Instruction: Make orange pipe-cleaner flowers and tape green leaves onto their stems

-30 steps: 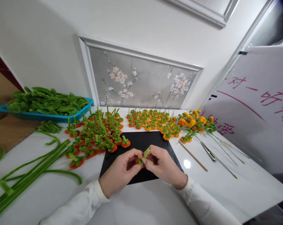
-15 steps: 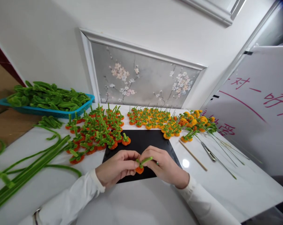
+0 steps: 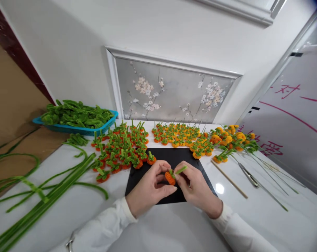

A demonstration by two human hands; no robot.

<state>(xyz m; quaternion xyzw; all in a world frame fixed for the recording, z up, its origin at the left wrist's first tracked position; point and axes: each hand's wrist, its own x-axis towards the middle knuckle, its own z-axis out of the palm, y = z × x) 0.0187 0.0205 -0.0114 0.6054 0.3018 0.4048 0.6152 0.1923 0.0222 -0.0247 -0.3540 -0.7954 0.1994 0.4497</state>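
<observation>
A small orange chenille pumpkin (image 3: pixel 170 177) with green leaves and a green stem is held above the black mat (image 3: pixel 171 154). My right hand (image 3: pixel 196 187) pinches it near the base of its stem, whose tip sticks out past the fingers. Around the pumpkin's other side my left hand (image 3: pixel 151 187) is open, thumb apart from the curved fingers; whether a fingertip touches it I cannot tell. Just beyond the left hand, one finished-looking orange pumpkin (image 3: pixel 151 159) stands on the mat's edge. Many similar pumpkins (image 3: pixel 121 154) crowd the table to its left.
A blue basket (image 3: pixel 95 131) of green chenille pieces stands at the back left. Long green chenille stems (image 3: pixel 56 190) lie on the left. Yellow and orange pumpkins (image 3: pixel 183 134) line the back. On the right are a wooden stick (image 3: pixel 229 179), scissors-like metal tool (image 3: pixel 249 175) and thin green stems.
My left hand has loosened from its pinch, its thumb now away from the pumpkin. The pumpkin has tilted in my right hand's fingers. The whole view has shifted left.
</observation>
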